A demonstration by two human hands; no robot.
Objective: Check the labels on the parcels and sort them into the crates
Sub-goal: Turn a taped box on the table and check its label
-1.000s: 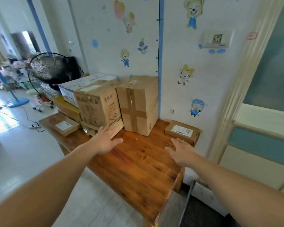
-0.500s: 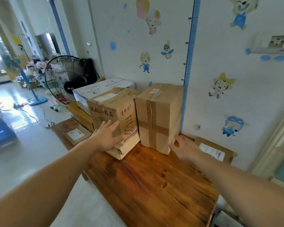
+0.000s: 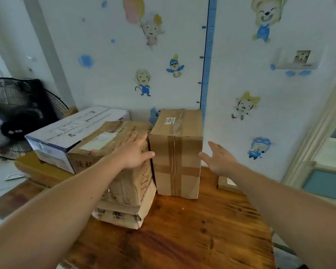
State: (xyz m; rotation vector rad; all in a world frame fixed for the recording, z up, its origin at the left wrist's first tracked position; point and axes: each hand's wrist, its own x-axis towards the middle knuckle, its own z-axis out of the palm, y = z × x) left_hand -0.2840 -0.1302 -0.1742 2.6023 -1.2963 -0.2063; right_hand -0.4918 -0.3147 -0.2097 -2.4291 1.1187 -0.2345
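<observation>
Nearest, in front of the tall parcel [image 3: 176,152], a bare stretch of wooden table [image 3: 182,239], glossy, knotted, reddish-brown; left of that parcel and lower, a crushed flat carton [image 3: 122,215] with torn corners, lying under a printed carton [image 3: 133,183]; left hand [image 3: 133,152] spread flat on the printed carton's top front edge, fingers straight, nothing gripped, thumb tip at the tall parcel's left front edge, contact hard to tell; right hand [image 3: 219,160] just right of the tall parcel, fingers apart and loosely straight, holding nothing, thumb tip close to the right front edge, touching or not cannot be told; between the two hands the tall parcel itself, upright, plain brown cardboard, crossed by shiny brown tape down and across its front, a small white label [image 3: 170,120] on top, print too blurred to read; right of the tall parcel, a small flat parcel [image 3: 225,182] mostly hidden behind the right forearm; further left, a long white box [image 3: 76,131] with blue sides upon a yellow box [image 3: 41,169]; beyond those, a black mesh fan [image 3: 14,113] cut off by the frame edge; behind the tall parcel, a pale wall [image 3: 114,84] with cartoon stickers [image 3: 143,82] and a blue ruler strip [image 3: 208,65].
</observation>
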